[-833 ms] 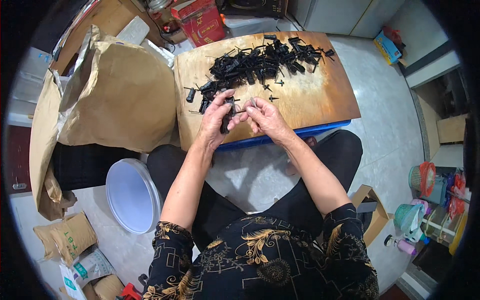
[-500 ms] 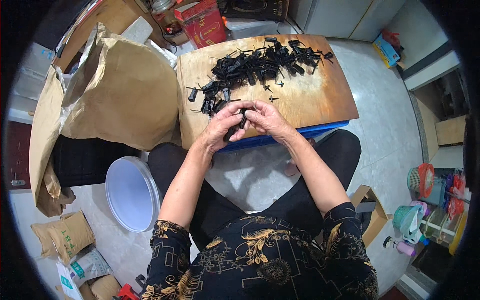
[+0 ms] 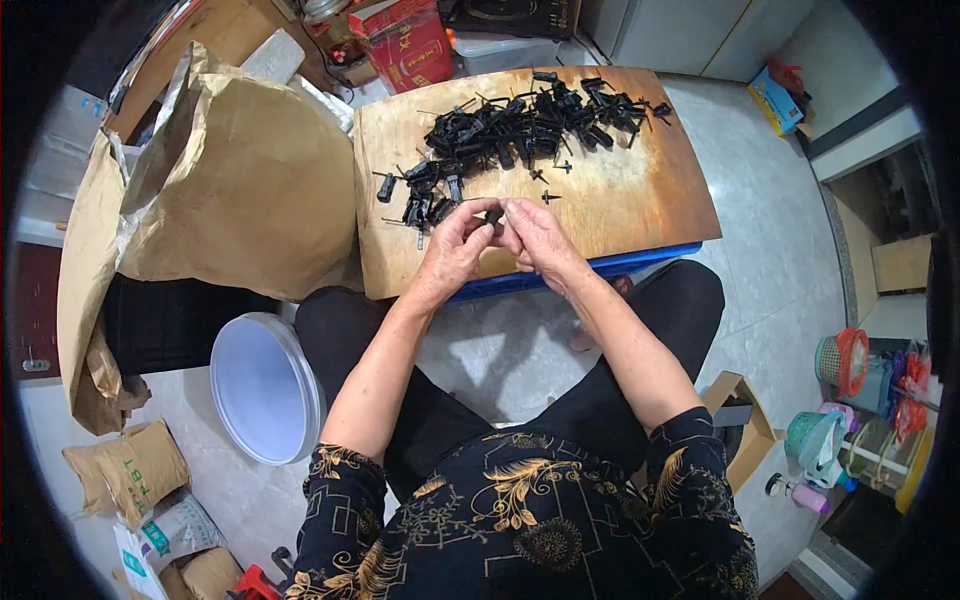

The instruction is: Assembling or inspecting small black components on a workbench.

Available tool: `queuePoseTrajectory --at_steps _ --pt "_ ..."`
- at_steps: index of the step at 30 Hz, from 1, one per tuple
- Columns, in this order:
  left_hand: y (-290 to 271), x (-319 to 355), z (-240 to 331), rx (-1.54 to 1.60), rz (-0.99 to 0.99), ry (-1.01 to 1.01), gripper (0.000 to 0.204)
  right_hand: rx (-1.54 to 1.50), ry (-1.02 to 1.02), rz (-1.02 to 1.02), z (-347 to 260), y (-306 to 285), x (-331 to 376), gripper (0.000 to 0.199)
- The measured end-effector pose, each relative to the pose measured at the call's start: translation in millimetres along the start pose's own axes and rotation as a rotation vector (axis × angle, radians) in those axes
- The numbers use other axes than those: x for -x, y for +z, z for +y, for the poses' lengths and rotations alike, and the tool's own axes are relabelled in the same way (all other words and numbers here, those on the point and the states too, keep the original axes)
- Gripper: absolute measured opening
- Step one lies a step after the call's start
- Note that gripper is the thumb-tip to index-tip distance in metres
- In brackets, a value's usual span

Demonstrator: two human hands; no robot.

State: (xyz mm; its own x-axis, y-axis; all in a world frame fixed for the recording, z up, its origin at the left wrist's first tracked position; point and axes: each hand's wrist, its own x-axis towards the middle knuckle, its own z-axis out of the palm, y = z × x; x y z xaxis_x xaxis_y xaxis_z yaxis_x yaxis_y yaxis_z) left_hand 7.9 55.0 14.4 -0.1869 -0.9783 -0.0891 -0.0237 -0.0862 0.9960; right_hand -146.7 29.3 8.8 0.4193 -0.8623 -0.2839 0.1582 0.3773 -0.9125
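Observation:
Close together over the near edge of the wooden board (image 3: 620,215), my two hands meet at a small black plastic part (image 3: 493,216). My left hand (image 3: 456,250) pinches it between thumb and fingers. The fingertips of my right hand (image 3: 540,238) are closed at the part's right end; whether they grip a second piece is hidden. Just beyond my hands lies a long heap of black plastic parts (image 3: 480,135), with thin stems sticking out. Several small loose black pieces (image 3: 551,197) lie to the right of the heap's near end.
A large open brown paper bag (image 3: 240,190) stands left of the board. Below it are a white round tub (image 3: 262,390) and stuffed sacks (image 3: 140,470). Under the board shows a blue crate (image 3: 640,258). An open cardboard box (image 3: 745,430) sits by my right knee.
My hands have tilted and shifted slightly, and the black part now points up between my fingertips instead of hanging low by my left palm. The heap looks unchanged.

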Motion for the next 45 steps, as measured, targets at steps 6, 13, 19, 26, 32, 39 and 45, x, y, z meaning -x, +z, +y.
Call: queuePoseTrajectory --at_steps 6,13,19,26,32,39,45 --pt "4 -3 -1 0.019 0.096 -0.077 0.031 -0.181 0.115 -0.102 6 6 5 0.032" --pt "7 -7 -1 -0.005 0.146 -0.087 0.032 -0.22 0.096 -0.103 7 8 0 0.031" --pt "9 -12 -6 -0.048 0.188 -0.06 0.031 -0.271 0.096 -0.061 8 9 -4 0.029" --pt "7 -15 -21 -0.099 0.245 0.098 0.033 -0.258 0.148 -0.058 3 12 -12 0.029" --pt "-2 -15 -31 -0.155 0.35 0.141 0.029 -0.121 0.231 -0.059 -1 23 -24 0.024" --pt "-12 -17 -33 -0.358 0.366 0.111 0.027 0.079 0.189 -0.05 8 28 -36 0.025" --pt "-23 -6 19 -0.097 0.363 0.109 0.029 0.493 -0.437 0.016 15 -1 -76 0.027"
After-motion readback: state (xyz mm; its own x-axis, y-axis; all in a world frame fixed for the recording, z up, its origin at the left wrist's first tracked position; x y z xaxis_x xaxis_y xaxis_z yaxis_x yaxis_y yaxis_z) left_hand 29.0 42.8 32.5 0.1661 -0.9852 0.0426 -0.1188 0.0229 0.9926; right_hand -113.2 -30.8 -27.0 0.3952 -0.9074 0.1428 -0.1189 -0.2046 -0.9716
